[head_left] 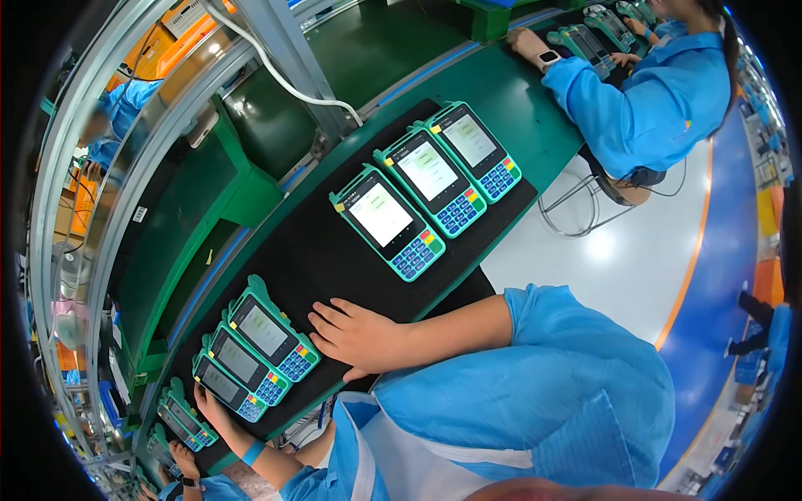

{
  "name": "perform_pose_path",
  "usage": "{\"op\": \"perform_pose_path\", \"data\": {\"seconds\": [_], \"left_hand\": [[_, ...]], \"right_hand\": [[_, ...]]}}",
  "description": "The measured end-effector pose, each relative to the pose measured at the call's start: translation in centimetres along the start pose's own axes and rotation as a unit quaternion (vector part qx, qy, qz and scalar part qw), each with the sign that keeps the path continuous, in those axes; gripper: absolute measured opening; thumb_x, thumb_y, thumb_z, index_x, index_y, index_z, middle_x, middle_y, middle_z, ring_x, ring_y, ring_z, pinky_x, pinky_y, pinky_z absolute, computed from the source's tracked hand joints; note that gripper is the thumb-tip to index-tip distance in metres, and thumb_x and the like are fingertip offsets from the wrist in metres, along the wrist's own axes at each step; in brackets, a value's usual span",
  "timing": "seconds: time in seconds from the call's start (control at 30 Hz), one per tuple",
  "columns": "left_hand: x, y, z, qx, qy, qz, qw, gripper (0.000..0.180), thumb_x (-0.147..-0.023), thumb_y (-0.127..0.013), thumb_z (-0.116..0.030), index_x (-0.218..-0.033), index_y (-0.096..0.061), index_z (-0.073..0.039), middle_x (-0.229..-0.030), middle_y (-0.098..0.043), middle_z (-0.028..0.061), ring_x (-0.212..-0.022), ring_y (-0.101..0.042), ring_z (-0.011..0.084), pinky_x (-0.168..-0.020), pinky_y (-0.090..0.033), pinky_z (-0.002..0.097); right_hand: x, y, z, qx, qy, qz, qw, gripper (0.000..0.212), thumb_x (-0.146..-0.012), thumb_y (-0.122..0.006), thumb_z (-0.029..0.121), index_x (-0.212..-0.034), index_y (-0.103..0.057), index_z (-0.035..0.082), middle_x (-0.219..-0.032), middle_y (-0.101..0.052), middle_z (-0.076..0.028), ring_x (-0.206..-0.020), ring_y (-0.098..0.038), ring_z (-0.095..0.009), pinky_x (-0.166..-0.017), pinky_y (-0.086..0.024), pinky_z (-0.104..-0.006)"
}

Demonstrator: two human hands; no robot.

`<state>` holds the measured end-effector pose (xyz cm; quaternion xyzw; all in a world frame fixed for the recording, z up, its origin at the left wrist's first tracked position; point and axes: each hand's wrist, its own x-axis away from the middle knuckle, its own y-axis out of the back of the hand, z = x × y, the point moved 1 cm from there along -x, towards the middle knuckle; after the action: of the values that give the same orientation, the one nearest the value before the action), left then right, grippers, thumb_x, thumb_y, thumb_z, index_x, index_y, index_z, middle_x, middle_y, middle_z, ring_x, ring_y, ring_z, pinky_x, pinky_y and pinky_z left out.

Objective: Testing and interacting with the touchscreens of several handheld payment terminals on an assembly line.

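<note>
Three teal-cased card payment terminals stand side by side on the black mat (pixel 288 259): a right one (pixel 266 332), a middle one (pixel 238 359) and a left one (pixel 221 382), with lit screens and blue keypads. My left hand (pixel 210 407) lies along the outer edge of the left terminal, fingers stretched and partly hidden by it. On the other side, my right hand (pixel 359 336) is palm down with fingers spread, close beside the right terminal and holding nothing. Farther right are three more terminals: a near one (pixel 391 221), a central one (pixel 431 180) and a far one (pixel 476 152).
A co-worker (pixel 643 92) in blue sits at the far right, handling terminals (pixel 581 46). At lower left, another person's hand (pixel 185 457) is near more terminals (pixel 185 417). A metal post (pixel 292 58) and white cable (pixel 267 63) rise behind the green bench (pixel 522 92).
</note>
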<state>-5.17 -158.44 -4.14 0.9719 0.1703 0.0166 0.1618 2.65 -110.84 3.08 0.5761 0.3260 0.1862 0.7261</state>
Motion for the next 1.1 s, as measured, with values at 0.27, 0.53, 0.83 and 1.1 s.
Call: {"op": "perform_pose_path", "data": {"seconds": [0.27,0.53,0.83,1.1], "left_hand": [[0.5,0.4,-0.3,0.002,-0.056,-0.002,0.998,0.054,-0.087,-0.062,-0.006,-0.135,-0.044,0.007,-0.128,-0.056,0.0184,-0.114,-0.056,0.0240,-0.099,-0.043,0.0335],[2.9,-2.8,-3.1,0.105,-0.054,0.032,0.992,0.054,-0.090,-0.056,0.000,-0.140,-0.039,0.006,-0.139,-0.048,0.0198,-0.126,-0.048,0.0246,-0.107,-0.035,0.0346],[2.7,-3.7,-5.0,0.150,-0.080,0.190,0.967,0.076,-0.081,-0.060,-0.002,-0.146,-0.023,0.007,-0.149,-0.031,0.0229,-0.137,-0.032,0.0314,-0.114,-0.023,0.0361],[2.0,-3.1,-5.0,0.168,-0.058,0.243,0.954,0.089,-0.078,-0.064,-0.011,-0.148,-0.013,0.008,-0.155,-0.013,0.0248,-0.146,-0.011,0.0333,-0.118,-0.010,0.0383]], "right_hand": [[-1.2,1.2,1.2,-0.080,-0.041,-0.029,0.996,0.059,-0.073,-0.070,0.048,-0.104,-0.060,-0.002,-0.123,-0.056,-0.023,-0.121,-0.050,-0.039,-0.100,-0.041,-0.0474],[-5.6,4.3,6.1,-0.069,-0.191,-0.309,0.929,0.029,-0.065,-0.074,0.024,-0.081,-0.055,0.009,-0.109,-0.061,-0.011,-0.116,-0.053,-0.035,-0.095,-0.041,-0.0447],[-12.0,-0.3,16.6,-0.055,-0.218,-0.414,0.882,0.022,-0.063,-0.070,0.012,-0.080,-0.057,0.008,-0.101,-0.063,-0.009,-0.105,-0.058,-0.032,-0.089,-0.044,-0.0413],[-12.4,-2.4,18.1,0.003,-0.264,-0.449,0.854,0.018,-0.064,-0.067,0.008,-0.081,-0.059,0.008,-0.100,-0.063,-0.008,-0.104,-0.058,-0.031,-0.090,-0.043,-0.0408]]}}
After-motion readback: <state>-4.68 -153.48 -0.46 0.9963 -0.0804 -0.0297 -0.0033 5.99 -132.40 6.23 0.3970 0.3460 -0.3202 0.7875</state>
